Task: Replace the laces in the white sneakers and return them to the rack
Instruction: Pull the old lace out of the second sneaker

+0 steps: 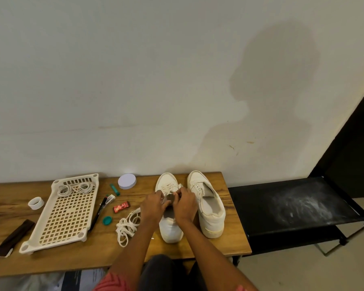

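Two white sneakers stand on the wooden table, toes toward the wall. The left sneaker (169, 228) carries a white lace through its eyelets. My left hand (153, 206) and my right hand (185, 203) meet over its tongue, fingers curled and pinching the lace ends there. The right sneaker (208, 208) stands beside it with no lace, its tongue open. A loose pile of white lace (127, 226) lies on the table left of my left forearm. More coiled laces (75, 189) lie in the far end of a white perforated tray (67, 215).
A black shoe rack (292, 208) stands right of the table (235, 246). Between tray and sneakers lie a pen (97, 215), a teal cap (107, 220), a red wrapper (121, 206), a teal tube (115, 189) and a white round lid (127, 181). A tape roll (36, 203) and a dark strip (13, 238) sit left.
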A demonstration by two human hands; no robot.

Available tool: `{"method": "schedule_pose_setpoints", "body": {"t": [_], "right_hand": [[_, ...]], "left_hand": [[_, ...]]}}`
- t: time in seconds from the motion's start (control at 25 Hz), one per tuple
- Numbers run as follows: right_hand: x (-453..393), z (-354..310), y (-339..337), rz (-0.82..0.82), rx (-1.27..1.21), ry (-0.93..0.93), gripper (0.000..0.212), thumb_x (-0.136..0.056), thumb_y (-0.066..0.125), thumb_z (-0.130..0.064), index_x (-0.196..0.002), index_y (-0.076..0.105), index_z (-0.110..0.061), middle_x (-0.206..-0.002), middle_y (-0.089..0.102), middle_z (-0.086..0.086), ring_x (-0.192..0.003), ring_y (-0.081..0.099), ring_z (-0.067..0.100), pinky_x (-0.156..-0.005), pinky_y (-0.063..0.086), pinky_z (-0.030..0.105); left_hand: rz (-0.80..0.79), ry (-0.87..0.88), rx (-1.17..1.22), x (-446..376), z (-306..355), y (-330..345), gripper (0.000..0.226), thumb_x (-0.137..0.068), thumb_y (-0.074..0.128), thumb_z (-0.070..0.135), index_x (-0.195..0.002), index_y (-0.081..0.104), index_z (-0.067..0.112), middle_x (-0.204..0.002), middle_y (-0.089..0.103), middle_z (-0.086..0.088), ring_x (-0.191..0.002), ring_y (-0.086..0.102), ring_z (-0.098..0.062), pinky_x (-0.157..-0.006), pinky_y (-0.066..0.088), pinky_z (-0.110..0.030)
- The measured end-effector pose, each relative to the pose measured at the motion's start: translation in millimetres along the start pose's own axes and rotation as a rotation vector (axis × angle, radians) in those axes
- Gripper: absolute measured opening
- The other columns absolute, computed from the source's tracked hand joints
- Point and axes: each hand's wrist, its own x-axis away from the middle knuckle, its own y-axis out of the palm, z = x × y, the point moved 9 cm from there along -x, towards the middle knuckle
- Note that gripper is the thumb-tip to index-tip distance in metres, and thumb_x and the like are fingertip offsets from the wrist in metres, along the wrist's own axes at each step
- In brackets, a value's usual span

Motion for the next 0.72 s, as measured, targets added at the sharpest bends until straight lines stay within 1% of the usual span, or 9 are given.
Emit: {"method": "schedule_pose_setpoints", "body": {"t": [0.08, 0.2, 0.28, 0.36, 0.4, 0.48, 0.56, 0.64, 0.72], "right_hand": [[0.5, -3.2, -1.3, -0.007, 0.038, -0.016, 0.028, -0.095, 0.05, -0.031, -0.117, 0.061, -0.016, -0.12, 0.062, 0.0, -0.11, 0.055, 0.013, -0.083, 0.049, 0.02], [0.7, -3.1, -0.2, -0.012, 0.03, -0.03, 0.027, -0.096, 0.05, -0.031, -0.115, 0.061, -0.016, -0.121, 0.062, 0.0, -0.111, 0.054, 0.014, -0.082, 0.048, 0.02], [2.7, -4.6, -1.7, -0.007, 0.022, -0.029, 0.026, -0.094, 0.053, -0.03, -0.113, 0.063, -0.015, -0.117, 0.064, 0.002, -0.108, 0.056, 0.015, -0.076, 0.047, 0.019], [2.6, -25.2, -12.2, 0.068, 0.152, -0.201, 0.026, -0.08, 0.071, -0.029, -0.103, 0.067, -0.017, -0.103, 0.068, 0.002, -0.095, 0.061, 0.015, -0.067, 0.047, 0.019], [3.1, -40.2, -11.2, 0.071, 0.265, -0.33, 0.034, -0.071, 0.079, -0.03, -0.101, 0.067, -0.018, -0.099, 0.069, 0.002, -0.092, 0.062, 0.016, -0.068, 0.049, 0.021], [10.2, -64.2, 17.9, -0.169, 0.496, -0.596, 0.052, -0.076, 0.075, -0.032, -0.121, 0.055, -0.015, -0.12, 0.061, 0.008, -0.113, 0.054, 0.024, -0.093, 0.045, 0.034], [13.0, -70.1, 41.1, -0.391, 0.643, -0.701, 0.055, -0.086, 0.063, -0.031, -0.131, 0.041, -0.011, -0.134, 0.05, 0.013, -0.127, 0.04, 0.031, -0.106, 0.031, 0.043], [11.0, -76.2, 47.8, -0.362, 0.755, -0.789, 0.048, -0.089, 0.059, -0.028, -0.13, 0.04, -0.009, -0.133, 0.051, 0.015, -0.127, 0.039, 0.032, -0.106, 0.029, 0.044], [12.2, -78.7, 52.9, -0.329, 0.808, -0.831, 0.048, -0.089, 0.059, -0.027, -0.129, 0.041, -0.009, -0.131, 0.052, 0.014, -0.126, 0.042, 0.031, -0.105, 0.031, 0.044]], "left_hand": [[0.04, -0.044, 0.119, 3.1, -5.1, -3.3, 0.031, -0.091, 0.058, 0.034, -0.106, 0.065, 0.008, -0.099, 0.068, -0.007, -0.085, 0.061, -0.016, -0.067, 0.045, -0.021], [0.15, -0.227, 0.386, 6.1, -21.7, -6.3, 0.025, -0.09, 0.06, 0.027, -0.09, 0.071, 0.004, -0.081, 0.069, -0.01, -0.071, 0.055, -0.015, -0.056, 0.037, -0.022], [0.144, -0.375, 0.52, 7.3, -34.8, -1.8, 0.023, -0.09, 0.061, 0.026, -0.073, 0.07, 0.013, -0.066, 0.061, -0.001, -0.067, 0.052, -0.016, -0.054, 0.036, -0.022], [0.117, -0.482, 0.563, 9.0, -42.4, 2.7, 0.032, -0.09, 0.06, 0.027, -0.058, 0.055, 0.026, -0.06, 0.052, 0.005, -0.063, 0.049, -0.015, -0.054, 0.035, -0.022], [0.103, -0.503, 0.563, 8.8, -44.7, 5.0, 0.034, -0.09, 0.059, 0.027, -0.057, 0.052, 0.028, -0.061, 0.052, 0.005, -0.064, 0.049, -0.015, -0.054, 0.035, -0.023], [0.074, -0.533, 0.554, 9.0, -48.2, 10.6, 0.027, -0.093, 0.056, 0.025, -0.067, 0.063, 0.021, -0.068, 0.058, -0.001, -0.071, 0.053, -0.018, -0.057, 0.038, -0.025], [0.057, -0.551, 0.535, 8.4, -49.8, 13.1, 0.021, -0.094, 0.053, 0.021, -0.093, 0.071, 0.01, -0.088, 0.067, -0.009, -0.082, 0.058, -0.022, -0.066, 0.043, -0.028], [0.052, -0.546, 0.506, 7.5, -49.1, 11.7, 0.024, -0.095, 0.05, 0.018, -0.107, 0.069, 0.008, -0.102, 0.069, -0.012, -0.092, 0.061, -0.025, -0.071, 0.044, -0.029], [0.042, -0.539, 0.508, 6.6, -47.8, 12.3, 0.024, -0.095, 0.049, 0.016, -0.106, 0.069, 0.008, -0.102, 0.069, -0.012, -0.091, 0.061, -0.025, -0.071, 0.044, -0.029]]}}
